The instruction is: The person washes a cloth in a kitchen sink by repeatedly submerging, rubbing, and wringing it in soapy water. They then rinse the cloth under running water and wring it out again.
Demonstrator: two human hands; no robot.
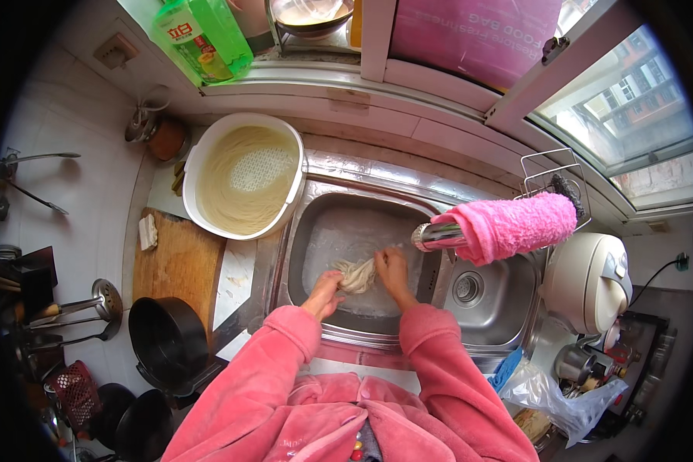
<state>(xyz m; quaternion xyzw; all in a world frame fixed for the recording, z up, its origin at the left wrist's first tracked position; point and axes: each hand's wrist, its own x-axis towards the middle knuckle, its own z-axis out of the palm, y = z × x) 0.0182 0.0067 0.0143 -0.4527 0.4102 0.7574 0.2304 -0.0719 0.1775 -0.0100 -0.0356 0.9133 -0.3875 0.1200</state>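
In the large steel sink basin (315, 254), a bundle of pale, noodle-like strands (357, 276) lies in shallow, cloudy water. My left hand (325, 293) grips its left end, thumb held apart from the fingers. At the other end, the curled fingers of my right hand (394, 270) close on the strands, with some fingertips hidden. Behind and left of the sink stands a white plastic basin (293, 216). It has a perforated white bottom and pale strands or cloudy liquid around its sides; I cannot tell which.
A faucet (439, 237) wrapped in a pink towel (514, 228) reaches over the sink's right side, above a smaller basin with a drain (468, 287). Left are a wooden cutting board (179, 254) and a black pot (167, 341). A rice cooker (583, 283) stands right.
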